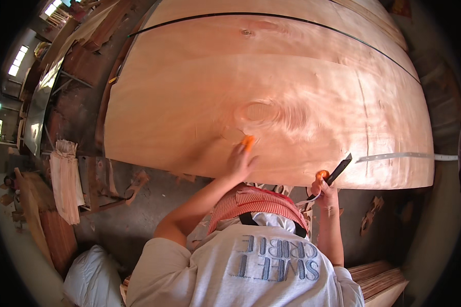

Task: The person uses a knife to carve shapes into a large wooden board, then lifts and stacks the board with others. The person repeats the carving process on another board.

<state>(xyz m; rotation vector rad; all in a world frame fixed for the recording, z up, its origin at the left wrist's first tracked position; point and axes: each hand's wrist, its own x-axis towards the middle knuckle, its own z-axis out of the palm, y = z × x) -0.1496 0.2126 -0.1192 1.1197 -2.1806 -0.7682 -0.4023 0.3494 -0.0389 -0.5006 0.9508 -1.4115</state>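
Note:
A large pale wood veneer sheet lies in front of me, with an oval knot patch and wavy grain near its middle. My left hand reaches onto its near part, just below the patch. Orange covers wrap its fingertips, which are stretched out on the wood; it holds no tool. At the sheet's near edge, to the right, my right hand grips a black utility knife, its blade pointing up and away. Orange also shows on that hand's fingers.
A dark strap curves over the far part of the sheet. A grey strip lies at its right side. Veneer bundles stand at left, a white sack at lower left, and stacked veneer at lower right. Scraps litter the floor.

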